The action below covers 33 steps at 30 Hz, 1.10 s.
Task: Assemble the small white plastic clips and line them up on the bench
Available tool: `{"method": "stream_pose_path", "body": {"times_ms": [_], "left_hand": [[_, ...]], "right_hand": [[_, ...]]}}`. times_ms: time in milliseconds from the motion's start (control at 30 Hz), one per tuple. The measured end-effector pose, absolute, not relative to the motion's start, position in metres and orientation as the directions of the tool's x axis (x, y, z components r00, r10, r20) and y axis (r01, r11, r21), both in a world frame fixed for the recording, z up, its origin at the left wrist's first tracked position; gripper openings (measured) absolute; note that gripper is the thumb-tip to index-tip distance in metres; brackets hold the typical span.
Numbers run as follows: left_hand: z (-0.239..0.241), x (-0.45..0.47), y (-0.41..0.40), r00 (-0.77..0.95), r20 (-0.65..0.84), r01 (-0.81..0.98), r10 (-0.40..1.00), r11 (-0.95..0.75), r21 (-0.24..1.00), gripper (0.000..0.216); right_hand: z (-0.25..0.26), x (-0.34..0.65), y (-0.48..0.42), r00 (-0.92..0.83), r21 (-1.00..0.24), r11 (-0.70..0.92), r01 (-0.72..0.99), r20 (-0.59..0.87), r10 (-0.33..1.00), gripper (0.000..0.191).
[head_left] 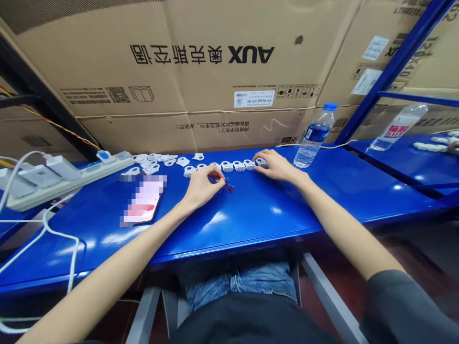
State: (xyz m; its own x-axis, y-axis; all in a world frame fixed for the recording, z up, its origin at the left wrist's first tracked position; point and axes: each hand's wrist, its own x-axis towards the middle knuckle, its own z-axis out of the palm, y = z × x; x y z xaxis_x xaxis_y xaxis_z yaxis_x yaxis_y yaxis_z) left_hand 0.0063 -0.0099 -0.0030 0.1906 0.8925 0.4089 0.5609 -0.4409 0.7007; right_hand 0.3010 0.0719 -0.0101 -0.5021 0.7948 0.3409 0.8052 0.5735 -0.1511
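Observation:
My left hand [202, 184] rests on the blue table [251, 215], fingers pinched on a small red wired part [227, 185]. My right hand [274, 165] lies further back, its fingertips closed on the rightmost white plastic piece [261, 162] of a row of white plastic pieces [222, 166]. More white pieces [158, 160] lie loose to the left, near the back edge.
A phone [143, 200] lies left of my left hand. A white power strip [64, 174] with chargers and cables sits at the far left. A water bottle [315, 136] stands right of my right hand, another bottle [398, 126] lies beyond. Cardboard boxes [201, 71] wall the back.

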Motion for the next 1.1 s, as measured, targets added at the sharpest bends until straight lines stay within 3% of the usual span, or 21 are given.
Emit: {"method": "stream_pose_path", "body": {"times_ms": [133, 333, 633, 833, 1100], "left_hand": [[-0.003, 0.005, -0.008, 0.188, 0.425, 0.54, 0.885, -0.455, 0.708, 0.008], [-0.006, 0.004, -0.007, 0.175, 0.437, 0.542, 0.882, -0.457, 0.706, 0.026], [-0.011, 0.002, -0.002, 0.217, 0.412, 0.592, 0.885, -0.455, 0.665, 0.017], [-0.017, -0.002, 0.003, 0.249, 0.38, 0.64, 0.891, -0.446, 0.626, 0.016], [-0.021, -0.009, 0.007, 0.287, 0.389, 0.748, 0.875, -0.459, 0.479, 0.017]], "right_hand": [[-0.015, 0.29, 0.068, -0.528, -0.084, 0.576, 0.813, 0.308, 0.791, 0.03], [-0.017, 0.286, 0.067, -0.533, -0.093, 0.594, 0.799, 0.348, 0.771, 0.027], [-0.004, 0.277, 0.058, -0.571, -0.065, 0.636, 0.769, 0.378, 0.729, 0.013], [0.009, 0.265, 0.036, -0.613, -0.13, 0.699, 0.703, 0.388, 0.688, 0.014], [0.009, 0.245, 0.017, -0.708, -0.201, 0.786, 0.585, 0.345, 0.616, 0.012]]}}
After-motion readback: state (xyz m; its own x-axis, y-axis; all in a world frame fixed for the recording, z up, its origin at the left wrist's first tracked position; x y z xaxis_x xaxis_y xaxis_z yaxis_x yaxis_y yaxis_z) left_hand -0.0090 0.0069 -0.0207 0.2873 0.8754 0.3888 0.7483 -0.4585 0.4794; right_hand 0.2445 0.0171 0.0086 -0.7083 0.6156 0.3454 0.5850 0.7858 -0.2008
